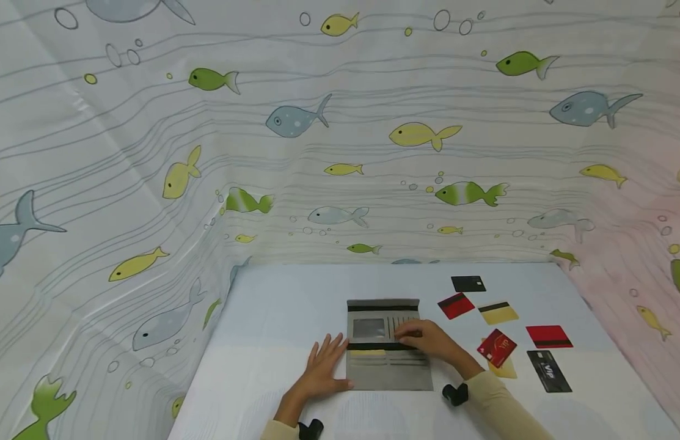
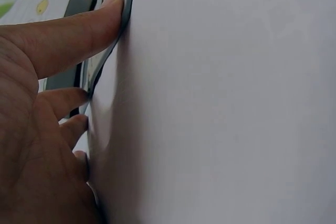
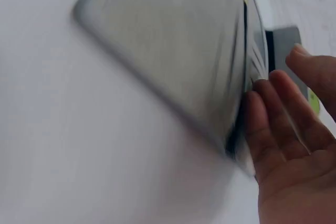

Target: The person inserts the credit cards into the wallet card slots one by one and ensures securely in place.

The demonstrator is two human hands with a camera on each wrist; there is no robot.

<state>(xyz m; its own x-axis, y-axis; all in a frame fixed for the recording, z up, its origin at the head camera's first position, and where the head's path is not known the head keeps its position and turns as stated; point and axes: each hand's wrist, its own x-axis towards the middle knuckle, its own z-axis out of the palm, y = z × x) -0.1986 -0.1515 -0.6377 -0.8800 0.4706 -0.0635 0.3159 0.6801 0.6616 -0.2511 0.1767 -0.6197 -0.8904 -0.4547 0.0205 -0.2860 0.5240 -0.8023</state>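
Note:
An unfolded grey card wallet lies on the white table, with black bands, a clear window and rows of slots. A yellow card shows as a thin strip in a slot below the middle band. My left hand rests along the wallet's left edge, fingers spread; its thumb lies on the rim. Over the right-hand slots is my right hand. Its fingers touch the wallet near the fold, the thumb standing apart, and no card shows between them.
Right of the wallet lie a black card, red cards, a yellow card and a black VIP card. One red VIP card overlaps another yellow card. Fish-patterned cloth hangs behind the table.

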